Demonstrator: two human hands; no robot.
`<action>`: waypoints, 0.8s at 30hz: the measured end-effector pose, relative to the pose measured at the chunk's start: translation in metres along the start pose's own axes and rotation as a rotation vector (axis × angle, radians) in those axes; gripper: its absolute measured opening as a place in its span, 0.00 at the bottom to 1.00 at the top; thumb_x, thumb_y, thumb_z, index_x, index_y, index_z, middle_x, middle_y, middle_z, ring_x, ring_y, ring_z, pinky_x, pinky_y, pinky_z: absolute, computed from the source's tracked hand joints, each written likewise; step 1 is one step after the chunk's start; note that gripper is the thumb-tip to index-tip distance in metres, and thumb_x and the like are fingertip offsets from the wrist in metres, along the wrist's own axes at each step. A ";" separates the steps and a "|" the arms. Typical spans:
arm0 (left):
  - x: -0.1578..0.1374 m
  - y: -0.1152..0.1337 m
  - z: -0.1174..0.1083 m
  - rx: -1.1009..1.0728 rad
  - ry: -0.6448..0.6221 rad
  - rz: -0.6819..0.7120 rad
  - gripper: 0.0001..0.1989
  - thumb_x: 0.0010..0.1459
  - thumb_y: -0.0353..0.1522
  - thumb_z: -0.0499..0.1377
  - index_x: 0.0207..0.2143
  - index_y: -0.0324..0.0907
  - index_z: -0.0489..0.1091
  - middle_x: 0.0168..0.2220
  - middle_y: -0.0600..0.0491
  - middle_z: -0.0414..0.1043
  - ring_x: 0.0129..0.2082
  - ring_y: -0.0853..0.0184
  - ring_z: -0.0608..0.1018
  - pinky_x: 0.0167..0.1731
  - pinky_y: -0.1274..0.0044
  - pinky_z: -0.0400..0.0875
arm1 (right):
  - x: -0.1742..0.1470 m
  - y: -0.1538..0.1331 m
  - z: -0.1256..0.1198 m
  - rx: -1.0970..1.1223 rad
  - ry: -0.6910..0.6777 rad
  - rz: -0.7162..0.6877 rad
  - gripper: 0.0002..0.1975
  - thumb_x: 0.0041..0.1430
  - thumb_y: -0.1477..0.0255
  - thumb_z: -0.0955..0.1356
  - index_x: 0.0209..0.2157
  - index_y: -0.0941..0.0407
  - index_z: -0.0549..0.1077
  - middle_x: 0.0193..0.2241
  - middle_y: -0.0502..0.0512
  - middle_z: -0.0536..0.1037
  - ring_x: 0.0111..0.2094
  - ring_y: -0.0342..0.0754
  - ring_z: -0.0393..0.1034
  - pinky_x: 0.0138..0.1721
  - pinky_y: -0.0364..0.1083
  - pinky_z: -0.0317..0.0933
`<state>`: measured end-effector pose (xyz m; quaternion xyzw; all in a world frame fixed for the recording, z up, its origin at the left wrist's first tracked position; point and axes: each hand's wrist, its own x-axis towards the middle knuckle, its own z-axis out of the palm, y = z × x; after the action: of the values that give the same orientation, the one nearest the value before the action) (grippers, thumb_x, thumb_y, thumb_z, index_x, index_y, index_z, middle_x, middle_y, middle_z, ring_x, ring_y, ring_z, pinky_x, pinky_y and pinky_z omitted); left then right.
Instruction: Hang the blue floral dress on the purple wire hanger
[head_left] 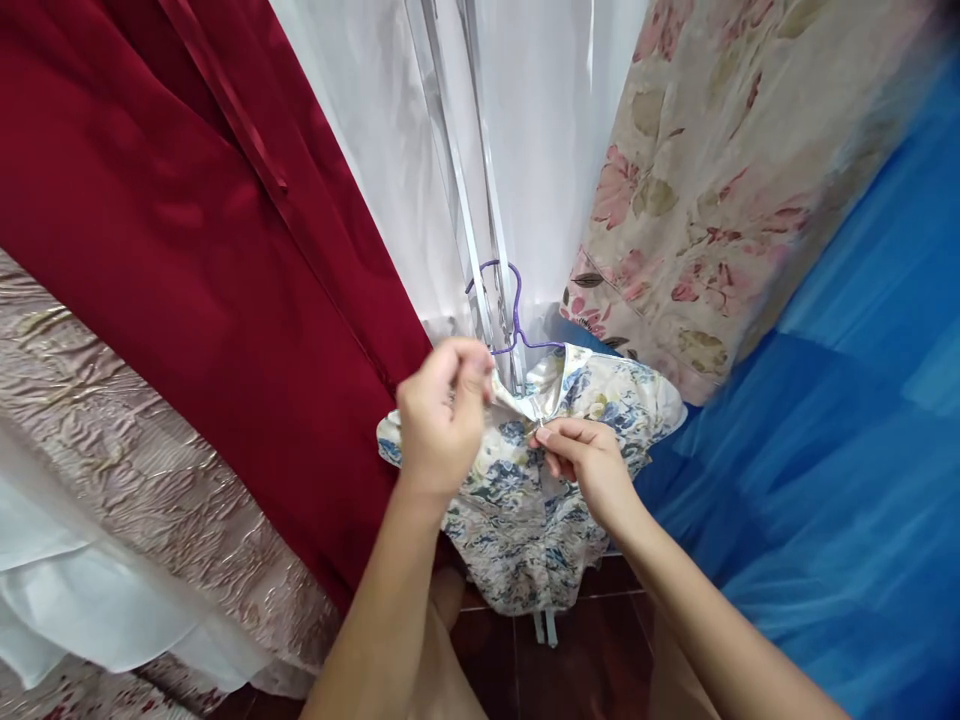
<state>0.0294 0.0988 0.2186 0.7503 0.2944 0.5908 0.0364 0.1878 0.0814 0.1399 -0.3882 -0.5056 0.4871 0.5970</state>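
A white blouse with blue and yellowish flowers point(536, 540) hangs on a purple hanger point(517, 300) in front of me. At the middle of its neckline, my right hand point(592, 462) is closed, thumb and fingertips pinching the blouse's edge; something small and shiny shows at the fingertips, too small to name. My left hand point(446, 420) is raised over the blouse's left shoulder area, fingers curled and thumb pressed to the forefinger. Whatever sits in that pinch cannot be made out. The hanger's left arm is partly hidden behind this hand.
Thin pale metal bars point(457, 190) run down behind the hanger, against white cloth point(360, 90). Dark red fabric point(187, 260) and textured pinkish cloth point(150, 460) hang at left. Floral cloth point(675, 220) and blue tulle point(840, 430) hang at right. Dark tiles point(487, 660) lie below.
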 end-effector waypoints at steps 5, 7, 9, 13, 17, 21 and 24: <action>0.005 -0.003 -0.008 0.088 -0.348 0.024 0.05 0.63 0.31 0.61 0.41 0.42 0.75 0.42 0.53 0.75 0.32 0.71 0.74 0.33 0.79 0.69 | -0.003 -0.007 -0.006 0.043 -0.006 -0.083 0.12 0.57 0.63 0.69 0.25 0.56 0.77 0.13 0.46 0.66 0.16 0.40 0.52 0.20 0.43 0.43; -0.003 -0.008 -0.001 0.116 -0.430 0.057 0.04 0.63 0.29 0.60 0.39 0.42 0.75 0.42 0.52 0.75 0.34 0.70 0.75 0.35 0.77 0.70 | 0.001 -0.015 -0.003 0.018 -0.047 -0.120 0.12 0.57 0.64 0.70 0.25 0.56 0.77 0.13 0.45 0.66 0.17 0.41 0.53 0.21 0.43 0.44; -0.008 -0.010 0.006 0.102 -0.358 0.082 0.06 0.65 0.29 0.58 0.35 0.41 0.75 0.35 0.53 0.75 0.33 0.70 0.75 0.35 0.77 0.70 | 0.009 -0.019 0.002 0.013 -0.062 -0.131 0.12 0.56 0.64 0.70 0.23 0.57 0.76 0.13 0.45 0.66 0.17 0.40 0.53 0.21 0.43 0.44; 0.001 -0.011 0.001 0.033 0.059 0.010 0.05 0.64 0.31 0.60 0.36 0.39 0.73 0.33 0.54 0.74 0.33 0.70 0.76 0.34 0.80 0.71 | 0.022 -0.004 0.006 0.041 -0.054 -0.065 0.13 0.55 0.64 0.71 0.23 0.57 0.76 0.12 0.45 0.67 0.15 0.39 0.50 0.20 0.43 0.43; 0.005 -0.040 -0.032 0.036 0.423 -0.169 0.09 0.64 0.35 0.61 0.38 0.38 0.72 0.32 0.54 0.74 0.32 0.71 0.76 0.34 0.80 0.71 | 0.008 0.019 -0.008 0.020 -0.095 0.013 0.13 0.55 0.63 0.71 0.24 0.57 0.77 0.13 0.46 0.68 0.16 0.40 0.52 0.21 0.43 0.44; -0.032 -0.098 -0.057 0.077 0.549 -0.373 0.08 0.61 0.34 0.62 0.36 0.37 0.73 0.33 0.54 0.73 0.33 0.71 0.75 0.37 0.80 0.69 | -0.021 0.033 -0.024 -0.059 -0.114 0.096 0.13 0.55 0.65 0.70 0.22 0.57 0.77 0.13 0.47 0.68 0.17 0.41 0.53 0.22 0.44 0.44; -0.075 -0.131 -0.050 -0.260 0.638 -0.623 0.09 0.56 0.35 0.65 0.34 0.38 0.71 0.31 0.56 0.71 0.33 0.73 0.73 0.39 0.81 0.68 | -0.035 0.049 -0.030 -0.063 -0.170 0.190 0.12 0.55 0.68 0.68 0.22 0.56 0.77 0.12 0.47 0.68 0.16 0.42 0.54 0.22 0.44 0.44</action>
<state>-0.0782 0.1550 0.1158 0.3959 0.4257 0.7851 0.2136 0.2073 0.0593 0.0791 -0.4102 -0.5305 0.5564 0.4907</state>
